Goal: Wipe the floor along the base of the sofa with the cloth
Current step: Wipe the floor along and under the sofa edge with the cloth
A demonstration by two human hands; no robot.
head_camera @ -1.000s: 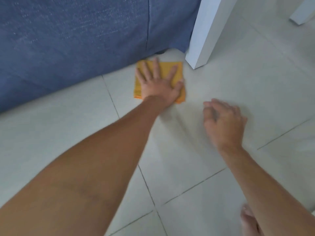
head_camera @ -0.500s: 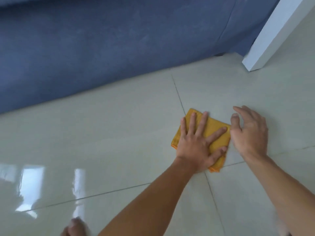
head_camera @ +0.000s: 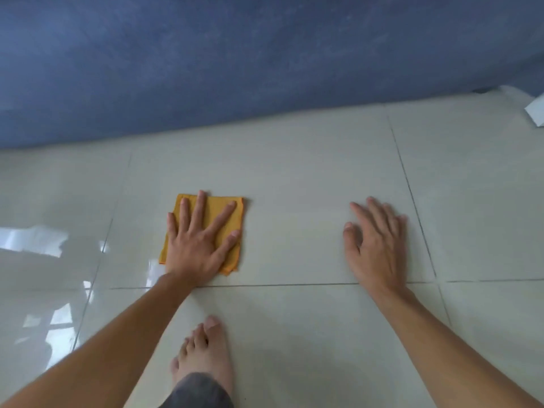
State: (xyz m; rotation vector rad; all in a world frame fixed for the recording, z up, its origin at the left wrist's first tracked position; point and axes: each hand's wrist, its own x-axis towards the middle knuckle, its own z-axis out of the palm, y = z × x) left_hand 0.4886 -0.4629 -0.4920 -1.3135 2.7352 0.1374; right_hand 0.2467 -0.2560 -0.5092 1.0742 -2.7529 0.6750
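Note:
An orange folded cloth (head_camera: 216,207) lies flat on the pale tiled floor (head_camera: 294,166), a tile's width in front of the blue sofa (head_camera: 265,69) base. My left hand (head_camera: 194,248) presses down on the cloth with its palm and spread fingers covering most of it. Well to the right of the cloth, my right hand (head_camera: 375,245) rests flat on the bare floor, fingers apart, holding nothing.
The sofa's lower edge runs across the upper half of the view. A white furniture leg (head_camera: 535,111) shows at the far right edge. My bare foot (head_camera: 206,348) and knee (head_camera: 197,390) are on the floor just behind the left hand.
My left hand has slid the cloth leftward along the sofa and away from the white leg. My right hand has parted from the cloth and now lies flat far to its right.

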